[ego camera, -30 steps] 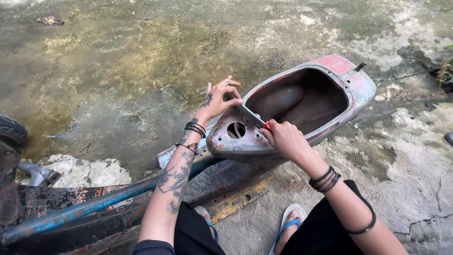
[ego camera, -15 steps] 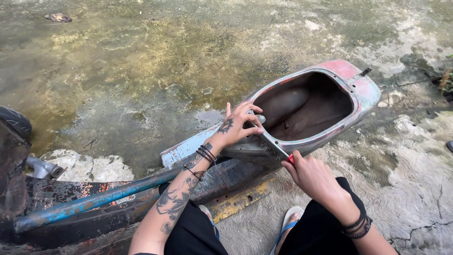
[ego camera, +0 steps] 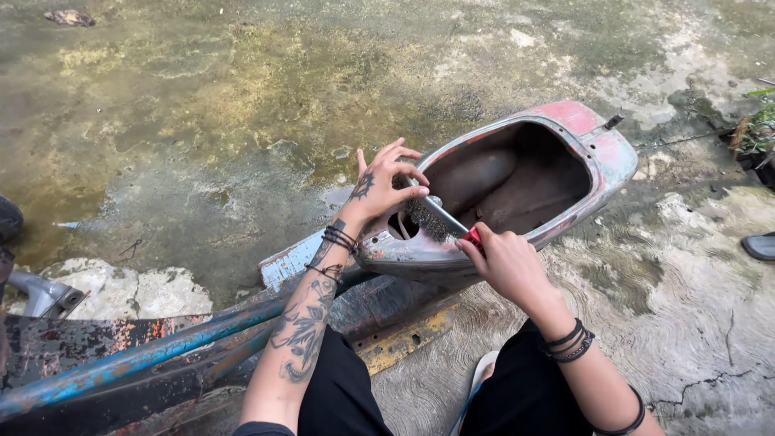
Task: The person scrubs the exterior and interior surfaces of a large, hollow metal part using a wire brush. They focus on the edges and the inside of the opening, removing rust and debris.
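Head view: the left hand (ego camera: 379,190) rests spread on the rusty scooter shell (ego camera: 517,186), bracing it on the concrete ground (ego camera: 202,121); the right hand (ego camera: 504,262) is closed around a wire brush (ego camera: 440,220), bristles laid against the shell's rim near a round hole.

An outdoor yard for fixing old scooters

The ground (ego camera: 242,121) is wet, cracked concrete, and a rusty scooter body (ego camera: 533,178) lies on it.
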